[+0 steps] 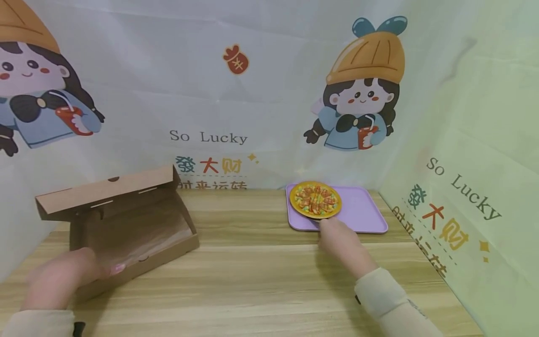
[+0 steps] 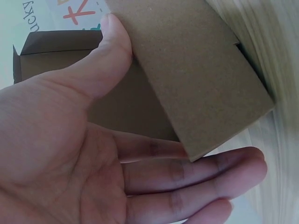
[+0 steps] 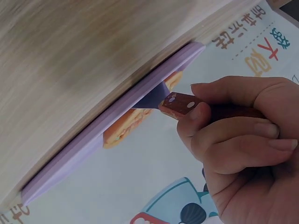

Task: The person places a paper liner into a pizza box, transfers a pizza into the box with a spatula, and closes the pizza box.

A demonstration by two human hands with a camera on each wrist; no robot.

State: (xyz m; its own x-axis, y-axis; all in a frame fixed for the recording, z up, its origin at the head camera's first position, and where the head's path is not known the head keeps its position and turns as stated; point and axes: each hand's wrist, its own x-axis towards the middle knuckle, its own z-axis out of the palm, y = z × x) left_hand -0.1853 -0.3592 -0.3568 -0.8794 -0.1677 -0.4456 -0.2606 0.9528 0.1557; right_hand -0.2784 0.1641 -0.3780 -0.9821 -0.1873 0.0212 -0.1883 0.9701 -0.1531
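An open brown cardboard pizza box [image 1: 134,229] sits at the left with its lid [image 1: 113,187] raised at the back. My left hand [image 1: 69,274] holds its near left corner, thumb at the wall's edge and fingers stretched along the outside in the left wrist view. At the right, my right hand [image 1: 341,243] grips the wooden handle [image 3: 187,103] of a spatula. The spatula's metal blade [image 3: 152,98] reaches under a round pizza [image 1: 316,200], hiding most of the blade. The pizza overlaps the left half of a purple tray [image 1: 362,210].
A wood-grain table [image 1: 248,276] lies under everything, its bare surface showing between the box and the tray. A printed cloth [image 1: 269,93] with cartoon figures hangs behind and along the right side, close to the tray's far edge.
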